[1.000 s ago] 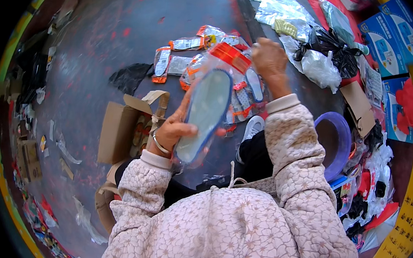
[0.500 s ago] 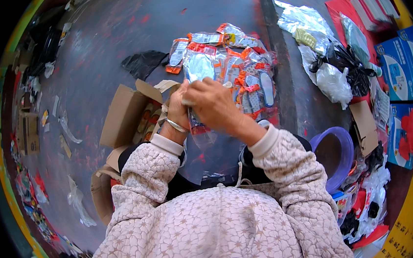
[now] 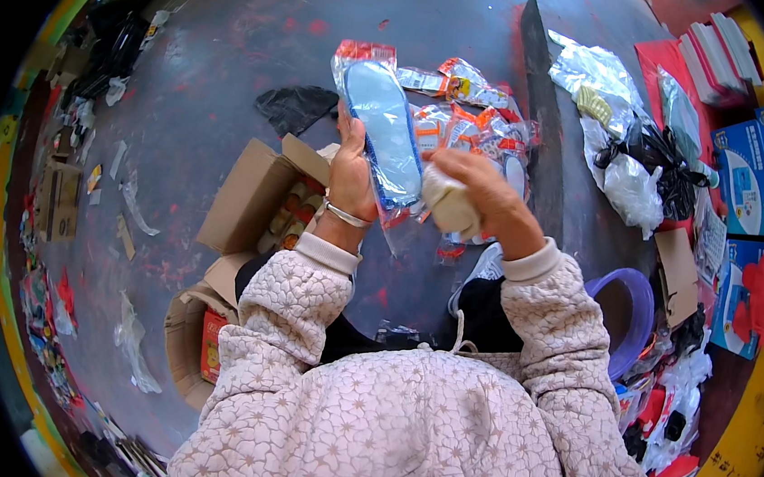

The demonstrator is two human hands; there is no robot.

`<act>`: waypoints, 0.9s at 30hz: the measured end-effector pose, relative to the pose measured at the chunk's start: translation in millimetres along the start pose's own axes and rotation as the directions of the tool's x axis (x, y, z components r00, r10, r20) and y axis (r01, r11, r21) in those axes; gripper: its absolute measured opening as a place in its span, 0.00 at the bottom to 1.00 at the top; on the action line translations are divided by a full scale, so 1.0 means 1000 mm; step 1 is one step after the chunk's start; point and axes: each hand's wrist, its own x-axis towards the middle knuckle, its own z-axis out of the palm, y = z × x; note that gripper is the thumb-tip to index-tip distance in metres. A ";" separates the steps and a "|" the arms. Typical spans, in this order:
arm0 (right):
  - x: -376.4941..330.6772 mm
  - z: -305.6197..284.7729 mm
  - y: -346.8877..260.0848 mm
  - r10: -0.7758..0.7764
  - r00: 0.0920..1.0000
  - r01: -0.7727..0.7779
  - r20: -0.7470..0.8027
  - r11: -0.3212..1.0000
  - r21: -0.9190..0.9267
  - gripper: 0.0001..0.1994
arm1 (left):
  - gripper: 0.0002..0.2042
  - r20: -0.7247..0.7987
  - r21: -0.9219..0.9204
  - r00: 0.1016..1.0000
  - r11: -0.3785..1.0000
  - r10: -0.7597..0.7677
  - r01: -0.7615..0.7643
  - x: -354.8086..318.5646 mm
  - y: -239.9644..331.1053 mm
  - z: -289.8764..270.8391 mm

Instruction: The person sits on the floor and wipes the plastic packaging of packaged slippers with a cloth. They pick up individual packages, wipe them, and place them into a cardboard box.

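My left hand (image 3: 351,174) grips a clear plastic packet with a pale blue, dark-edged insole (image 3: 383,120) in it. The packet stands slanted, its red printed top pointing away from me. Just right of it, my right hand (image 3: 488,191) is closed around a wad of cream cloth (image 3: 450,206), slightly blurred. The cloth is close to the packet's right edge; I cannot tell if they touch. Behind both hands lies a heap of orange and clear packets (image 3: 473,130), some with grey insoles inside.
Left of my hands stands an open cardboard box (image 3: 245,195) with packed items. A black plastic sheet (image 3: 295,108) lies beyond it. On my right are a purple basin (image 3: 636,324), bundled plastic bags (image 3: 638,170) and blue boxes (image 3: 746,175). A dark raised strip (image 3: 543,116) crosses the floor.
My hands have come apart. The packet is now raised and turned to show the whole insole in my left hand, while my right hand has moved right with the cloth.
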 end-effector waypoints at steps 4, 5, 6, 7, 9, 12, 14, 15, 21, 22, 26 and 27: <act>-0.006 0.012 0.005 -0.154 0.981 0.175 0.117 0.963 -0.205 0.15 | 0.26 0.066 0.550 0.991 0.824 0.118 -0.134 -0.004 -0.001 0.003; -0.005 0.009 0.004 -0.221 0.969 0.239 0.108 0.947 -0.212 0.14 | 0.27 0.097 0.588 0.982 0.787 0.162 -0.188 0.000 -0.004 -0.001; -0.004 0.006 0.002 -0.287 0.953 0.302 0.099 0.927 -0.222 0.13 | 0.28 0.062 0.475 0.988 0.866 0.144 -0.156 0.001 -0.006 0.001; -0.004 0.006 0.001 -0.502 0.864 0.447 0.026 0.743 -0.498 0.12 | 0.29 0.033 0.349 0.992 0.929 0.120 -0.124 0.000 -0.010 0.007; -0.007 0.009 0.000 -0.839 0.537 0.405 0.091 0.162 -0.900 0.10 | 0.30 -0.117 0.068 0.989 0.993 -0.092 0.101 -0.003 -0.010 0.005; -0.011 0.022 0.004 -0.769 0.602 0.160 0.214 -0.147 -0.976 0.08 | 0.28 0.094 -0.004 0.977 0.981 -0.192 0.193 -0.008 -0.012 -0.002; -0.013 0.039 0.021 -0.746 0.571 0.095 0.342 -0.353 -0.931 0.07 | 0.30 0.105 0.002 0.973 0.978 -0.206 0.207 0.000 -0.013 -0.001; -0.016 0.047 0.028 -0.739 0.558 0.101 0.376 -0.390 -0.915 0.09 | 0.29 0.081 -0.041 0.966 0.967 -0.246 0.250 0.005 -0.010 -0.008; -0.045 0.041 0.023 -0.539 0.779 0.264 0.321 -0.183 -0.947 0.15 | 0.23 -0.062 -0.204 0.987 0.970 -0.151 0.135 0.004 0.012 -0.010; -0.044 0.028 0.018 -0.535 0.796 0.298 0.284 -0.064 -0.953 0.13 | 0.22 -0.058 -0.178 0.988 0.975 -0.144 0.131 0.004 0.011 -0.010; -0.028 -0.022 -0.018 -0.588 0.808 0.448 0.021 0.592 -0.669 0.08 | 0.25 0.030 -0.113 0.986 0.980 -0.161 0.164 0.003 0.009 -0.006; -0.028 -0.028 -0.026 -0.586 0.806 0.484 -0.087 0.737 -0.472 0.07 | 0.26 0.066 -0.073 0.979 0.978 -0.191 0.195 0.002 0.008 -0.005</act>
